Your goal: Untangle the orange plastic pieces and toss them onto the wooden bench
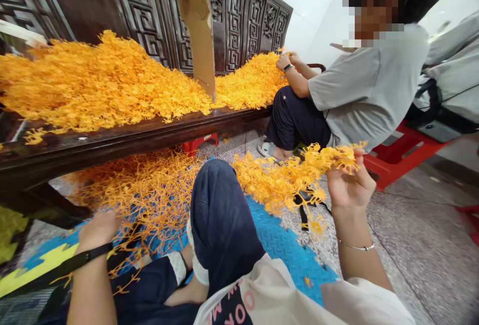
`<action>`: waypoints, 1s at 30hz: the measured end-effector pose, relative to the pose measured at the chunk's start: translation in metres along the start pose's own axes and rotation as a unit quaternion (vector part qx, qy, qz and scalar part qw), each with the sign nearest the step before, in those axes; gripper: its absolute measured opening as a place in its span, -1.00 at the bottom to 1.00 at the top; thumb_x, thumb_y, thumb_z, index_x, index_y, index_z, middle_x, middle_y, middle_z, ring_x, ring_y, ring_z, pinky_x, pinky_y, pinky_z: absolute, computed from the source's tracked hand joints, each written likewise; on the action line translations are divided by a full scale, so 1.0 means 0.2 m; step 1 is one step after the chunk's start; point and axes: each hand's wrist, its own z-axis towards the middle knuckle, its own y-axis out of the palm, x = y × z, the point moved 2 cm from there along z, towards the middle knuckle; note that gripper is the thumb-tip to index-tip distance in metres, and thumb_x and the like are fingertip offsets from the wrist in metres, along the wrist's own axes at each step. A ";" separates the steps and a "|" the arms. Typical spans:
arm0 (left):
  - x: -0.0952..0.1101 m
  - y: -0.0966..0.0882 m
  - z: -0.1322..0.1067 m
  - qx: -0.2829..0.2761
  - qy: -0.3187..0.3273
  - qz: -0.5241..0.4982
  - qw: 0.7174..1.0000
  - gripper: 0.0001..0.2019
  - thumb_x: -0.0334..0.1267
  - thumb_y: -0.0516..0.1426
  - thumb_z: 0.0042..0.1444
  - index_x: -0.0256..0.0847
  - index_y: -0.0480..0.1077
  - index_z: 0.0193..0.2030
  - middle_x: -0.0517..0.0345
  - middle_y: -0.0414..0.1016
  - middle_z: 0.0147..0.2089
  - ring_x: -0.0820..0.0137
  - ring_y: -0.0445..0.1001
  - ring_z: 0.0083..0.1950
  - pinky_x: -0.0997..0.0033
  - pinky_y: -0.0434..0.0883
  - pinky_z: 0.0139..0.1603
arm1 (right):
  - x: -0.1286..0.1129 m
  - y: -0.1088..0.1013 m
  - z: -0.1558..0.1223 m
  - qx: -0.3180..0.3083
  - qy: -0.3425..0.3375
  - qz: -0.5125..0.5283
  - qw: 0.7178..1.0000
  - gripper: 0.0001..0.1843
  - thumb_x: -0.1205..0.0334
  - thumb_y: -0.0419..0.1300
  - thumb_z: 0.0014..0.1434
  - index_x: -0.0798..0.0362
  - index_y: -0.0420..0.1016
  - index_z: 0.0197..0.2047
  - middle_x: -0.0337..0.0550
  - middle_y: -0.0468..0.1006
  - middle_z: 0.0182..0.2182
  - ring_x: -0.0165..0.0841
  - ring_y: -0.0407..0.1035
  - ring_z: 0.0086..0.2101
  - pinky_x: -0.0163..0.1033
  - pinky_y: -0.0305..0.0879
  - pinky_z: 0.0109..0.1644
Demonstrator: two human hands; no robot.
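Note:
Raised at the right, my right hand [352,180] pinches a long, bushy bunch of orange-yellow plastic flower pieces [277,177], which spreads left towards my knee. My left hand [99,230] is low at the left, slightly blurred, with its back to me and its fingers curled. Whatever it may hold is hidden. Beside it lies a tangled heap of thin orange branching stems [157,200], partly under the bench and on the floor mat. A few loose stem pieces lie across my left leg.
A dark carved wooden bench [157,133] bears large orange heaps [112,85], with an upright cardboard piece [200,40] between them. Another person [359,85] sits at the right, both hands at the far heap. Blue mats [280,235] and a red stool [404,153] are nearby.

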 end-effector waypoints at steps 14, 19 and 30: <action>1.49 -0.11 -0.66 -0.091 0.457 -0.518 0.717 -0.29 0.01 0.34 -0.23 -0.14 0.33 0.11 -0.07 0.48 0.03 0.13 0.41 0.07 0.14 0.29 0.09 | 0.13 0.39 -0.15 -0.276 0.124 0.062 0.951 -0.69 0.14 0.18 0.15 -0.10 0.46 -0.01 -0.13 0.36 -0.15 -0.36 0.41 -0.25 -0.16 0.41 -0.07; 1.58 -0.06 -0.58 -0.141 0.400 -0.567 0.706 -0.60 0.07 0.16 0.03 -0.28 0.48 -0.48 0.07 0.49 -0.55 0.34 0.45 -0.47 0.32 0.35 -0.34 | 0.17 0.34 -0.19 -0.244 0.048 -0.025 0.968 -0.62 0.17 0.16 0.17 -0.15 0.34 0.08 -0.10 0.29 0.03 -0.26 0.31 0.00 -0.12 0.33 0.06; 1.56 -0.05 -0.62 -0.160 0.343 -0.615 0.692 -0.73 -0.05 0.17 0.05 -0.27 0.38 -0.36 0.35 0.26 -0.66 0.53 0.24 -0.65 0.51 0.25 -0.55 | 0.34 0.34 -0.25 -0.212 0.008 -0.270 0.939 -0.60 0.05 0.25 0.06 0.02 0.41 -0.05 -0.09 0.46 -0.19 -0.23 0.36 -0.16 -0.10 0.28 -0.03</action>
